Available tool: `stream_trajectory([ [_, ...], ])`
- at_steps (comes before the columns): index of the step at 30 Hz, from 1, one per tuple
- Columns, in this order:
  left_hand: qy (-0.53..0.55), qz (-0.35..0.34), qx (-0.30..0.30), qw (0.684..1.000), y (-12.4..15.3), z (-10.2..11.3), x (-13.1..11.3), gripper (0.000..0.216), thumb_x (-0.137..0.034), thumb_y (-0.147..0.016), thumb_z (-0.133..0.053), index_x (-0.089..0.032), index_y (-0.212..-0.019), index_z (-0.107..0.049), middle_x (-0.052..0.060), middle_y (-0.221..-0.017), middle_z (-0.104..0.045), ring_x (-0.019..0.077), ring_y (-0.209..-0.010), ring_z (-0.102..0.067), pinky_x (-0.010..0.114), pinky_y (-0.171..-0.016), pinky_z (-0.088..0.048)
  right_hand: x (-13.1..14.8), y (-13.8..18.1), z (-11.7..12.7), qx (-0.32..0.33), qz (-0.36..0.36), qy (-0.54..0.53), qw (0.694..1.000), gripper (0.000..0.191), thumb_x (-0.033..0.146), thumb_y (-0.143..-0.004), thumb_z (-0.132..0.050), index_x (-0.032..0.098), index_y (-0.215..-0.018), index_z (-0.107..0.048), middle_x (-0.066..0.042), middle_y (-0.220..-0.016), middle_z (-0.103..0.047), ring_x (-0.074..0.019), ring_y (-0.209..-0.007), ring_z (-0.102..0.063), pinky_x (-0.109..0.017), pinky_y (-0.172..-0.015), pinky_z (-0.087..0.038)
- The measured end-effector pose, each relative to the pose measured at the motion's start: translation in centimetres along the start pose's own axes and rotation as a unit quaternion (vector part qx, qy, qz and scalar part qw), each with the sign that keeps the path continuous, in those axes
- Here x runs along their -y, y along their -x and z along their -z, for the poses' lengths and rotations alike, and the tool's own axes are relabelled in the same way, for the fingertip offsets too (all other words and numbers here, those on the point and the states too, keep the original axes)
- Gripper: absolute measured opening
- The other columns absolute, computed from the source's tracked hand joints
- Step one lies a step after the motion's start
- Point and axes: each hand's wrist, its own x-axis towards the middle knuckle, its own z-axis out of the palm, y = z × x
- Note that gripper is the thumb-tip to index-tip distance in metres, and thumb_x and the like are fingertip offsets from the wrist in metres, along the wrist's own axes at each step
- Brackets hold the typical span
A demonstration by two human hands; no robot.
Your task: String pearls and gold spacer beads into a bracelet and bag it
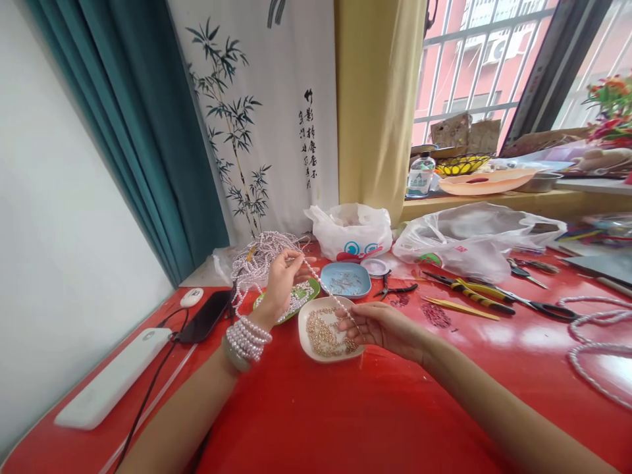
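Observation:
A thin strand of small pale beads slants down from my left hand to my right hand. My left hand pinches its upper end, and several bead loops circle that wrist. The lower end lies across the fingers of my right hand, palm up and fingers partly curled, beside a cream dish of gold beads. Behind my left hand a green dish holds pearly beads. A blue dish with small bits stands behind the strand.
A heap of bead strands lies at the back left. Pliers, yellow tweezers and scissors lie to the right. Plastic bags stand behind. A phone and a white power bank with a cable are at left.

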Motion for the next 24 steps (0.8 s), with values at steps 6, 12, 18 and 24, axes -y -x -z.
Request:
stream_trajectory([
  [6,-0.009,-0.026,-0.020,0.999,-0.17,0.12,0.01,0.017,-0.025,-0.073,-0.061,-0.018,-0.078,-0.046,0.005,-0.082,-0.068,0.0129,-0.063,-0.065,0.020,-0.054,-0.048,-0.25,-0.14,0.08,-0.017,0.010,-0.017,1.000,0.019,0.018,-0.083,-0.049,0.009,-0.084,-0.066,-0.007,-0.072,-0.069,-0.0078,-0.056,-0.061,-0.017,-0.055,-0.047],
  [12,-0.009,-0.022,-0.021,0.999,-0.10,0.20,-0.15,0.017,-0.028,-0.073,-0.061,-0.018,-0.078,-0.047,0.004,-0.081,-0.068,0.0138,-0.062,-0.065,0.019,-0.051,-0.048,-0.52,-0.46,-0.23,-0.045,0.039,-0.020,0.998,0.016,0.017,-0.079,-0.052,0.011,-0.077,-0.066,-0.003,-0.066,-0.065,-0.0054,-0.053,-0.053,-0.014,-0.048,-0.040],
  [18,0.004,-0.011,-0.012,1.000,0.03,0.10,-0.31,0.018,-0.028,-0.072,-0.061,-0.018,-0.078,-0.048,0.004,-0.081,-0.067,0.0150,-0.067,-0.066,0.018,-0.050,-0.047,-0.57,-0.42,-0.48,-0.038,0.042,-0.001,0.998,0.012,0.020,-0.072,-0.059,0.009,-0.071,-0.065,0.003,-0.052,-0.051,-0.0029,-0.041,-0.032,-0.016,-0.037,-0.023],
  [24,0.035,-0.003,-0.002,0.999,0.09,-0.09,-0.48,0.017,-0.027,-0.071,-0.063,-0.018,-0.076,-0.049,0.003,-0.082,-0.067,0.0153,-0.070,-0.066,0.019,-0.053,-0.048,-0.55,-0.24,-0.65,-0.029,0.049,0.020,0.998,0.016,0.026,-0.067,-0.064,0.010,-0.067,-0.061,0.008,-0.047,-0.037,-0.0034,-0.042,-0.023,-0.018,-0.039,-0.017],
])
